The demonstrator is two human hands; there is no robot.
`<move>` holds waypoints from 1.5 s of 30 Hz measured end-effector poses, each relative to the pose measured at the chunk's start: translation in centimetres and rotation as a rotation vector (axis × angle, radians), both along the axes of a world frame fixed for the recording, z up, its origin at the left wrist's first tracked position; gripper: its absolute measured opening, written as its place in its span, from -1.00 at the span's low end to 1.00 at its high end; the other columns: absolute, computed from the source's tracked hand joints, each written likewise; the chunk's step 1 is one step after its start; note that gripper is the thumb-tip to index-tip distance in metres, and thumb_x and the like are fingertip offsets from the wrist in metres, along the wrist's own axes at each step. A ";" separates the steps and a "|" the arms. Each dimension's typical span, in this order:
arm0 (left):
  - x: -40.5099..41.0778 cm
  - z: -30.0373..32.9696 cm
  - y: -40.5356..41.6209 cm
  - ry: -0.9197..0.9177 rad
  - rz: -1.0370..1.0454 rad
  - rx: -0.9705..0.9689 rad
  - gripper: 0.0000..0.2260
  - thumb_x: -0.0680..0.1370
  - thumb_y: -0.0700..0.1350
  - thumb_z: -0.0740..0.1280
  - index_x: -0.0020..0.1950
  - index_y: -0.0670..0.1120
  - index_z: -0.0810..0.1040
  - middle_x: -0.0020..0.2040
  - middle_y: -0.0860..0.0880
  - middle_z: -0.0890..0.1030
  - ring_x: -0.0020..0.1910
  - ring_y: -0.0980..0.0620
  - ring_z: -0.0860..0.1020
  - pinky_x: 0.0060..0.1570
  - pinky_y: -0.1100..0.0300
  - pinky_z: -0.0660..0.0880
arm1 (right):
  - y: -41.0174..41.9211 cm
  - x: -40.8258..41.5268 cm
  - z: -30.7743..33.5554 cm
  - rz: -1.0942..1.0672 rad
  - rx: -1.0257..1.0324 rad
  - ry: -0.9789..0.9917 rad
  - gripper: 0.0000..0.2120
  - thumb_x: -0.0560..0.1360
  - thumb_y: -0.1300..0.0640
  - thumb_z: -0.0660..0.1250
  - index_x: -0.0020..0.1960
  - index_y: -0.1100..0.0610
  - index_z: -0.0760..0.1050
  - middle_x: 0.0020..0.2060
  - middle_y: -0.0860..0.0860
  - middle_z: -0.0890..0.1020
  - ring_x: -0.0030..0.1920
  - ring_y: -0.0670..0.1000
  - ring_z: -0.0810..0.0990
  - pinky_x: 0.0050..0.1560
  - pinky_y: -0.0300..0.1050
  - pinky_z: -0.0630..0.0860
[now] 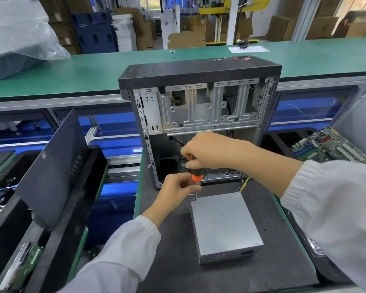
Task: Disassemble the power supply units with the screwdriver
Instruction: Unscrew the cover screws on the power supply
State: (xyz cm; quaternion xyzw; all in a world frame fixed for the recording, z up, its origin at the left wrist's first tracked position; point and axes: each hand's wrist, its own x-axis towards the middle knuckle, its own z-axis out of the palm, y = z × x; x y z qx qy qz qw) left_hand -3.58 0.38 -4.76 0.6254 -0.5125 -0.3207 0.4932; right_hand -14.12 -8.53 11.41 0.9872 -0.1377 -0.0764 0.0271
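A grey metal power supply unit [224,225] lies flat on the dark mat in front of me. A screwdriver [196,174] with a black and orange handle stands upright with its tip on the unit's far left corner. My right hand [207,150] grips the top of the handle. My left hand [178,187] pinches the shaft just below the orange collar. Yellow and black wires [244,183] run from the unit's back toward the open computer case.
An open black computer case [199,98] stands right behind the unit. A black side panel [51,166] leans in a bin at the left. A green motherboard [334,144] lies at the right. The dark mat [171,250] continues left of the unit.
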 end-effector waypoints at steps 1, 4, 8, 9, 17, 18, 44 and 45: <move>0.1 0.1 0.0 -0.009 -0.002 0.006 -0.95 0.45 -0.20 0.49 -0.11 -0.13 0.66 -0.19 -0.10 0.71 -0.12 -0.09 0.67 0.03 0.01 0.60 | 0.0 -0.1 0.2 0.033 0.034 0.027 -0.86 0.54 0.00 0.30 -0.11 0.07 0.45 -0.25 -0.07 0.40 -0.17 0.01 0.42 -0.31 -0.15 0.29; 0.3 0.8 0.1 0.075 -0.060 0.003 -0.90 0.47 -0.21 0.47 -0.02 -0.11 0.68 -0.11 -0.05 0.72 -0.05 -0.02 0.68 0.01 0.17 0.59 | 0.0 0.1 0.5 0.078 0.131 0.068 -0.89 0.49 0.09 0.38 0.02 0.02 0.55 -0.19 -0.15 0.29 -0.06 -0.02 0.40 -0.30 -0.24 0.27; 0.4 1.4 0.4 0.147 -0.103 0.008 -0.91 0.52 -0.23 0.41 -0.01 -0.13 0.68 -0.09 -0.05 0.73 0.01 0.01 0.68 0.10 0.20 0.55 | 0.1 0.2 1.0 0.072 0.161 0.074 -0.77 0.46 0.01 0.41 0.10 0.00 0.53 -0.18 -0.18 0.32 -0.02 -0.02 0.41 -0.16 -0.15 0.44; 0.4 1.4 0.4 0.141 -0.096 0.011 -0.92 0.52 -0.24 0.41 -0.03 -0.13 0.68 -0.11 -0.08 0.73 0.00 -0.01 0.68 0.11 0.17 0.55 | 0.1 0.1 1.1 0.030 0.163 0.073 -0.69 0.45 -0.12 0.38 0.11 0.01 0.51 -0.16 -0.17 0.37 -0.02 -0.01 0.43 -0.12 -0.10 0.48; -0.1 1.9 -0.5 0.087 -0.088 0.026 -0.87 0.50 -0.22 0.43 -0.02 -0.27 0.69 -0.10 -0.11 0.72 -0.04 0.01 0.68 0.06 0.27 0.54 | 0.0 -0.3 0.5 -0.109 -0.217 0.014 -0.50 0.58 -0.26 0.04 -0.20 0.17 0.35 -0.36 0.00 0.37 -0.36 0.03 0.39 -0.42 -0.13 0.20; -0.1 2.0 -0.5 0.112 -0.102 0.013 -0.87 0.51 -0.25 0.42 0.01 -0.29 0.67 -0.08 -0.14 0.72 -0.02 -0.01 0.68 0.05 0.28 0.53 | -0.3 -0.6 0.7 -0.087 -0.124 0.044 -0.62 0.61 -0.17 0.10 -0.06 0.15 0.39 -0.30 -0.01 0.38 -0.27 0.05 0.43 -0.38 -0.10 0.25; -0.1 1.3 0.1 0.270 -0.117 0.010 -0.88 0.55 -0.16 0.38 0.01 -0.16 0.68 -0.11 -0.14 0.71 0.00 -0.08 0.67 0.09 0.16 0.55 | -0.3 -0.4 1.9 -0.130 -0.024 0.043 -0.47 0.56 -0.30 0.04 -0.27 0.13 0.37 -0.43 0.01 0.47 -0.45 -0.06 0.44 -0.46 -0.17 0.30; -0.1 1.3 0.1 0.274 -0.120 0.010 -0.88 0.55 -0.15 0.39 0.02 -0.16 0.68 -0.10 -0.14 0.72 0.00 -0.08 0.67 0.10 0.15 0.55 | -0.3 -0.2 1.9 -0.110 0.017 0.074 -0.55 0.60 -0.21 0.07 -0.19 0.14 0.42 -0.35 0.05 0.54 -0.40 -0.02 0.50 -0.43 -0.17 0.36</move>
